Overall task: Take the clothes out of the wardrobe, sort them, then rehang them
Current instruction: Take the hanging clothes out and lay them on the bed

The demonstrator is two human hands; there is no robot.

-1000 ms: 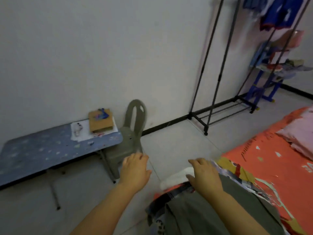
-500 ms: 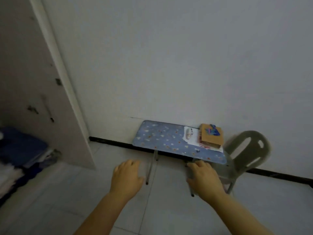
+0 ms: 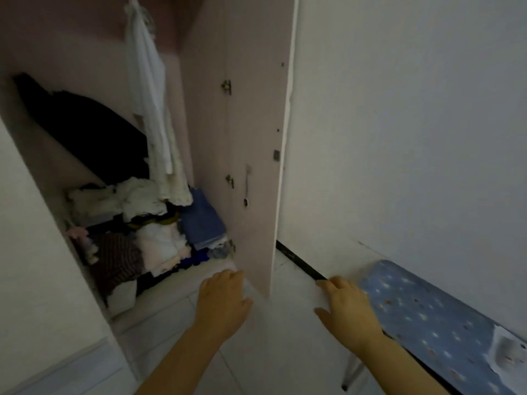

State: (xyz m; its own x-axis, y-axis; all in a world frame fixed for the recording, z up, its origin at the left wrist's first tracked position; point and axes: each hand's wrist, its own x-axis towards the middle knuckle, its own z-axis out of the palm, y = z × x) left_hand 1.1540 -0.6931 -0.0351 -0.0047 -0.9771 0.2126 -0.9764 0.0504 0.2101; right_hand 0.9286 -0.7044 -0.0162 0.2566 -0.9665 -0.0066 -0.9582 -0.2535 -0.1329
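Observation:
The pink wardrobe (image 3: 245, 132) stands open in front of me, its side panel facing me edge-on. A white garment (image 3: 151, 109) hangs inside near the top, with a dark garment (image 3: 94, 132) to its left. On the wardrobe floor lies a heap of clothes (image 3: 148, 232): white, blue, striped brown and pink pieces. My left hand (image 3: 222, 302) is held out empty, fingers relaxed, just below the panel's lower corner. My right hand (image 3: 346, 309) is also empty and spread, hovering beside the small table.
A low blue patterned folding table (image 3: 427, 315) stands at the right against the white wall (image 3: 413, 124), with a paper (image 3: 510, 352) on its near end. A white panel (image 3: 34, 266) fills the left side. Pale tiled floor (image 3: 285, 352) lies below my hands.
My view has swung left, from the bed and clothes rack past the blue table to the open wardrobe. Both hands stay raised and empty in front of me.

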